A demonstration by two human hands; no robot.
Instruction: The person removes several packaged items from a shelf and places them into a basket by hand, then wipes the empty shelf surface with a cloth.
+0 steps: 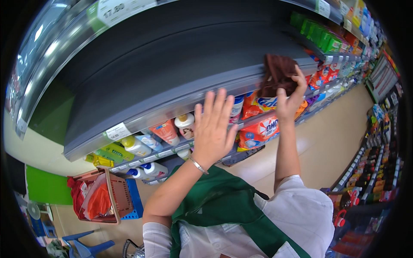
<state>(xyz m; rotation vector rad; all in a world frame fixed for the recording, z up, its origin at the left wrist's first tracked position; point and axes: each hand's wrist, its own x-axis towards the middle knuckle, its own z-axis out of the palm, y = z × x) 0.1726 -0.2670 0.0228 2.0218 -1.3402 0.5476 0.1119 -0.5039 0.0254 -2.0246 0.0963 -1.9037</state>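
My right hand (291,96) grips a dark brown cloth (278,75) against the front edge of a grey metal shelf (180,71), near its right end. My left hand (214,129) is raised with fingers extended and spread slightly, its fingertips at the clear plastic strip along the shelf's front; whether they touch it I cannot tell. Nothing is in that hand. A price tag (116,131) sits in the strip at the left. Under the cloth, on lower shelves, are orange-red detergent bags (259,133). A silver bracelet circles my left wrist.
Lotion bottles and tubes (165,131) line the shelf below. Green boxes (322,38) stand on the unit at the right. A pink plastic basket (121,196) with red bags is on the left, near a blue plastic stool (85,246). Another stocked shelf (371,174) borders the aisle at the right.
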